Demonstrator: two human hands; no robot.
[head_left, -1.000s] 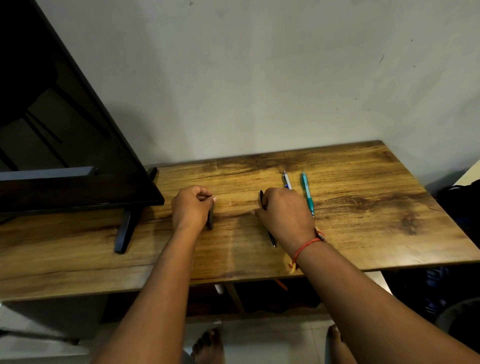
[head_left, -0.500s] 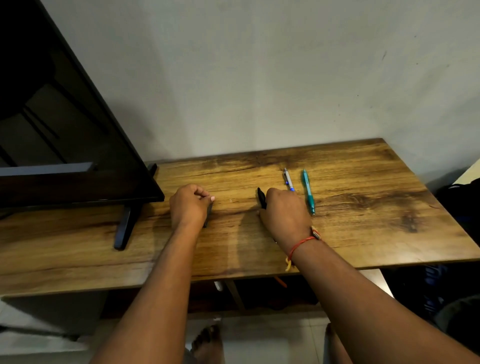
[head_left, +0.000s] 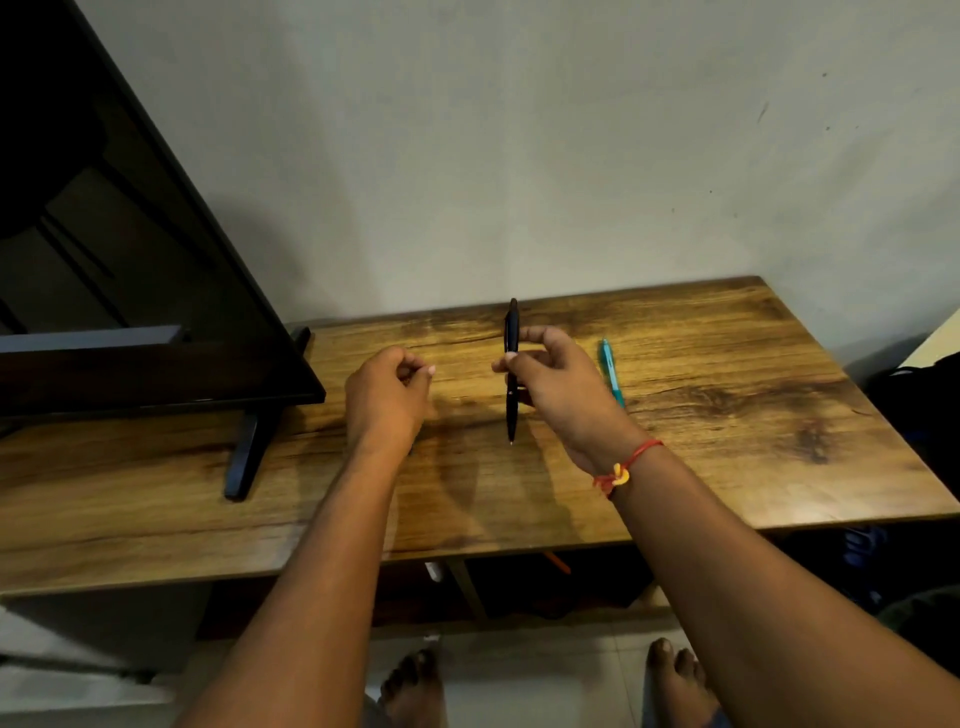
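– Over the middle of the bench (head_left: 727, 415), toward its far edge: black pen (head_left: 512, 332), lifted clear of the wood, standing nearly upright, tip down. Pinched at mid-barrel by the right hand (head_left: 558, 384), thumb and fingertips closing from opposite sides.

– Why upright and not flat?

– Probably for a look along the barrel, or for meeting something brought in by the left hand (head_left: 387, 397). Leaves both ends free: top for a click or a cap, tip for a check.

– And that left hand?

– Level with the right, a clear gap between, not touching the pen. Fingers curled tight toward the thumb. Holding something small or nothing at all: cannot tell, palm turned away.

– Material of the pen?

– Looks like smooth dark plastic, a slim round barrel tapering to a fine point. Likely light enough for a fingertip pinch, slippery enough to twist if squeezed carelessly.

– Anything else on the bench?

– Teal pen (head_left: 609, 371), flat on the wood just right of the right hand, pointing roughly at the far edge, partly hidden by the knuckles. Glossy, same slim shape. Bench top itself: wood-grain board, warm brown with dark streaks, matte, square-edged. Toward the left edge, dark flat screen (head_left: 130, 312) on a thin angled foot (head_left: 247, 457), well apart from both hands. Red thread (head_left: 631, 457) with a yellow knot around the right wrist.
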